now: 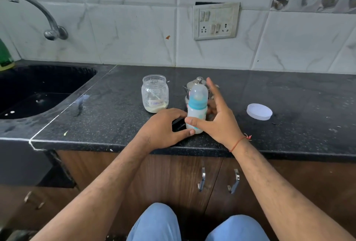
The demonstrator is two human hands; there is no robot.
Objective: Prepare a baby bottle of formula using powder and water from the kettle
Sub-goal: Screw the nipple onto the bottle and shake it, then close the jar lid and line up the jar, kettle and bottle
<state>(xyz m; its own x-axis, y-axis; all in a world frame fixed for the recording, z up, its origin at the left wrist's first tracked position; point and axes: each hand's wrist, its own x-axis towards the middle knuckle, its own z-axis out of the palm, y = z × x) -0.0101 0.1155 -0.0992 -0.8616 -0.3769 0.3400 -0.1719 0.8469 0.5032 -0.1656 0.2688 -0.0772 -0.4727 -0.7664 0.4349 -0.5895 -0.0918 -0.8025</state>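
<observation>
Holding the base of the baby bottle [196, 109] is the left hand [163, 128], fingers and thumb curled round its lower part. The right hand [217, 117] is spread open beside it, fingers straight and pointing up, thumb touching the bottle's side. The bottle stands upright near the front edge of the black countertop [289, 134].

Right behind the bottle sits the steel kettle [199, 83], mostly blocked by the bottle and the right hand, so only its lid knob and a bit of the body show. To the left is the open formula jar [155, 94], with a little pale powder at the bottom and a handwritten label. Its white lid [259, 111] lies flat, well off to the right. A small dark thing under the left hand, can't tell what it is.

Bottle itself: cloudy white body, teal collar, clear domed cap on top.
</observation>
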